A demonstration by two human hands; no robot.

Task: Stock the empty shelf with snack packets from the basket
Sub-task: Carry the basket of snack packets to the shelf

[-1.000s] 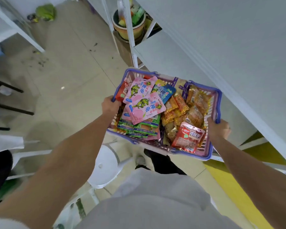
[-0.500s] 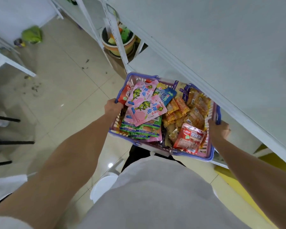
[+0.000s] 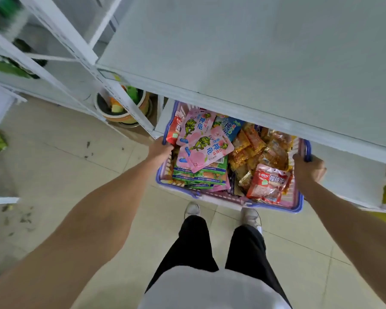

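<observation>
A purple plastic basket point(image 3: 223, 198) full of snack packets is held at waist height against the white shelf unit. My left hand point(image 3: 159, 149) grips its left rim and my right hand point(image 3: 307, 167) grips its right rim. On top lie pink packets point(image 3: 204, 150) with a green turtle, green packets point(image 3: 201, 175) under them, yellow-orange packets point(image 3: 254, 150) in the middle and a red packet point(image 3: 268, 184) at the near right. The bare white shelf board point(image 3: 254, 63) stretches above and hides the basket's far edge.
A lower white shelf point(image 3: 352, 175) lies to the right of the basket. A round pot point(image 3: 123, 108) with colourful items stands on the floor behind a white upright post point(image 3: 111, 85). Tiled floor and my two shoes point(image 3: 223, 212) are below the basket.
The basket has moved forward, its far edge now under the shelf board. The view has tipped down, so my legs and shoes show. Both hands keep their grip on the rims.
</observation>
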